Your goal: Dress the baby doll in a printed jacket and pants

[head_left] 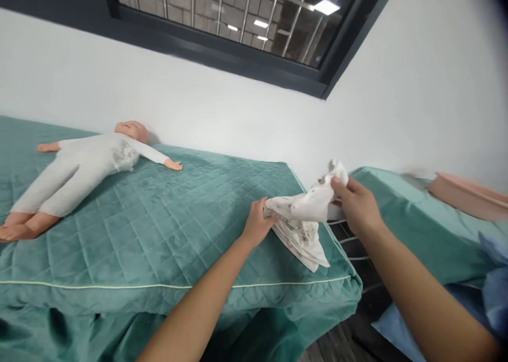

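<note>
While hands (259,222) (360,206) hold cloth (304,209) — a doll (93,156) reclines.

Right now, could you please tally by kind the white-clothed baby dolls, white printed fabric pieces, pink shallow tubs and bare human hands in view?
White-clothed baby doll: 1
White printed fabric piece: 1
Pink shallow tub: 1
Bare human hands, left hand and right hand: 2
Total: 5

Two bare hands (259,222), bare wrists (246,241) and slim, uncovered forearms (206,299), smoothly tapered
</note>
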`<control>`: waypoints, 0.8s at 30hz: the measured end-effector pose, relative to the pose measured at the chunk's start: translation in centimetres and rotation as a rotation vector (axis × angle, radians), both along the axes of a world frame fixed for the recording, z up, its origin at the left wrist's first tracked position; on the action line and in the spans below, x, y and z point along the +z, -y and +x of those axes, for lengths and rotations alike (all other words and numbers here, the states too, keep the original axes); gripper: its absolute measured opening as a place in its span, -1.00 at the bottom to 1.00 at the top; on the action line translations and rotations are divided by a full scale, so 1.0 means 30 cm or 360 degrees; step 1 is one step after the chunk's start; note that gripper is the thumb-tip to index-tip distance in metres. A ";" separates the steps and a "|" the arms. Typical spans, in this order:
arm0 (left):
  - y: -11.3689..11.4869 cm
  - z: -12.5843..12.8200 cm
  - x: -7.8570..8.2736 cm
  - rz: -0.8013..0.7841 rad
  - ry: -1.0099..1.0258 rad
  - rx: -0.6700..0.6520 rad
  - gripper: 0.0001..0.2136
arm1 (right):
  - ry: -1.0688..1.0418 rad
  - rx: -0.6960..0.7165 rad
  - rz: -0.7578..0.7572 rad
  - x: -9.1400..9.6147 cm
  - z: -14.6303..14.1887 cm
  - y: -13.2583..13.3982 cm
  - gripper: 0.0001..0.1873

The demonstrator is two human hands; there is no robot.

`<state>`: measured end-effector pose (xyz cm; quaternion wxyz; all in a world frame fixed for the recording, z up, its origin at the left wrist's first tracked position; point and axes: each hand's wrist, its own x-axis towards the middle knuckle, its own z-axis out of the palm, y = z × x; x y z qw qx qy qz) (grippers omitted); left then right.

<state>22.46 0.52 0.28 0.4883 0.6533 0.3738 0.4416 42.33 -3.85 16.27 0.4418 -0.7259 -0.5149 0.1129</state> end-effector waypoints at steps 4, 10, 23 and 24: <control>-0.016 0.047 0.016 0.0204 -0.0100 0.0010 -0.33 | -0.0511 0.0231 0.0448 0.157 -0.062 -0.056 -0.65; -0.103 0.025 0.148 0.0079 0.0041 0.0167 -0.69 | -0.0439 0.0500 0.0777 0.369 -0.201 -0.193 -0.79; -0.163 -0.170 0.281 -0.0165 0.0191 0.0187 -0.93 | 0.0507 0.0391 0.0470 -0.270 -0.349 0.028 -0.29; -0.152 -0.183 0.284 -0.0170 0.0205 0.0188 -0.93 | 0.0497 0.0414 0.0398 -0.347 -0.364 0.047 -0.34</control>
